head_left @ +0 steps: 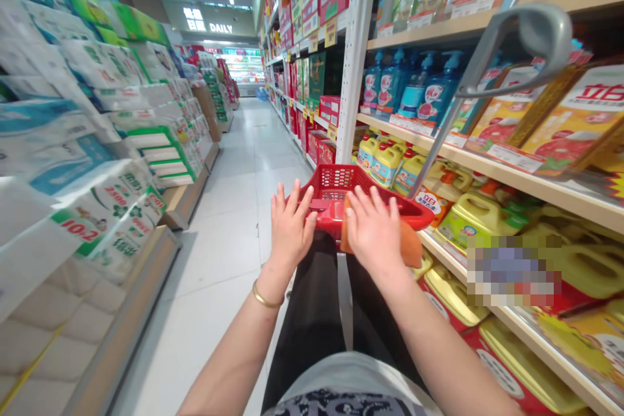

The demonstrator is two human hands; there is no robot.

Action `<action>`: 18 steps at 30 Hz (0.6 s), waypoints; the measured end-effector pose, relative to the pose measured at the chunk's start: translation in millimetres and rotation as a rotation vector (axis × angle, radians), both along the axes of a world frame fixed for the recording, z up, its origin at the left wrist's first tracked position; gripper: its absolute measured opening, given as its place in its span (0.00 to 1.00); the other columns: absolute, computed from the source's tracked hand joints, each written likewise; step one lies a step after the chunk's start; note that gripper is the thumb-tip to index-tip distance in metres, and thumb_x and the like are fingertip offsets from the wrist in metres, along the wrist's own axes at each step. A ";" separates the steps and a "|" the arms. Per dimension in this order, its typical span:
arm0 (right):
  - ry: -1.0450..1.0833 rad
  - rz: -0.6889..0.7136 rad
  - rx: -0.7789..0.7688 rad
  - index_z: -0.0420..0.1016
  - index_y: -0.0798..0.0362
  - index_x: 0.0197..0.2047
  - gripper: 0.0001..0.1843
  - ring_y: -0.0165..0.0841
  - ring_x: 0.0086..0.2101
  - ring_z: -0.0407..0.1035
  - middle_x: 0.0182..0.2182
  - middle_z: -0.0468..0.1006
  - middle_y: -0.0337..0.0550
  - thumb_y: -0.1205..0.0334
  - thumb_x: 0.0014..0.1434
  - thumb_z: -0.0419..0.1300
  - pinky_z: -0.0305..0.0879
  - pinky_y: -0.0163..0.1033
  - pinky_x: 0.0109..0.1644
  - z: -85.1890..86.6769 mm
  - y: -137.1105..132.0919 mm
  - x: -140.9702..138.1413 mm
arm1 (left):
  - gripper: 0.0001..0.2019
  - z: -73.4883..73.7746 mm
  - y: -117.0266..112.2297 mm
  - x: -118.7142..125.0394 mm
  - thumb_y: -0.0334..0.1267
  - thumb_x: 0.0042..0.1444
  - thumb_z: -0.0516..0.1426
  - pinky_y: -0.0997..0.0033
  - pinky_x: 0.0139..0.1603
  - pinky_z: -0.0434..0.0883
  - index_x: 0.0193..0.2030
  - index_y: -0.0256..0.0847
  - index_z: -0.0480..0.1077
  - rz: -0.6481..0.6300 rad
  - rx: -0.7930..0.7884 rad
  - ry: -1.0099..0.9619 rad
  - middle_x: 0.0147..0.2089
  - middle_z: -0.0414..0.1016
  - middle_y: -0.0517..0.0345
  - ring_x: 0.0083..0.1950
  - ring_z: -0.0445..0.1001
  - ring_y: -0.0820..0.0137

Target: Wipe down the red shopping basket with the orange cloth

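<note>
Head view, looking down past my lap: my left hand (291,227) and right hand (373,231) sit apart, both open with fingers spread, palms resting on the near rim of a red plastic shopping basket (420,216) just ahead of me. Neither hand closes around anything. Under my right palm, an orange fabric-like item (407,246) hangs over the rim; I cannot tell exactly what it is. A grey metal pull handle (517,32) rises from the basket, beyond my right hand. Yellow detergent jugs (385,166) stand on a wooden shelf (536,185) just past that hand, with blue pump bottles (414,84) above them. Well left of my left hand, packs of toilet paper (73,143) are stacked. Curling my fingers under the rim would steady the basket better than flat palms.
</note>
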State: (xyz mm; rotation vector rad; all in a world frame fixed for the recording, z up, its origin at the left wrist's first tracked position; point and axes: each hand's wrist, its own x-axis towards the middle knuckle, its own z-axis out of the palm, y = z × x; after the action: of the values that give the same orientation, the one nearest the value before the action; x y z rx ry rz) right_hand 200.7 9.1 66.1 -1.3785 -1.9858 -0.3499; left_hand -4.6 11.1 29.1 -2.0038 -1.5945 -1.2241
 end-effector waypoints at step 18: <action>0.009 -0.013 0.012 0.78 0.47 0.68 0.24 0.52 0.73 0.60 0.68 0.75 0.45 0.56 0.80 0.48 0.41 0.73 0.78 2.1 4.7 3.5 | 0.40 -10.5 7.0 -3.5 0.66 0.74 0.40 0.39 0.81 0.51 0.78 0.39 0.63 -0.064 0.134 -0.022 0.80 0.61 0.41 0.84 0.51 0.48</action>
State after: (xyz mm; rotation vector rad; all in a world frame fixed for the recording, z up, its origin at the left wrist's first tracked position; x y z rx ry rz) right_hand 204.2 13.8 68.2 -1.3836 -1.9652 -0.3600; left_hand -8.1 18.1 18.6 -1.9769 -1.4285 -1.3437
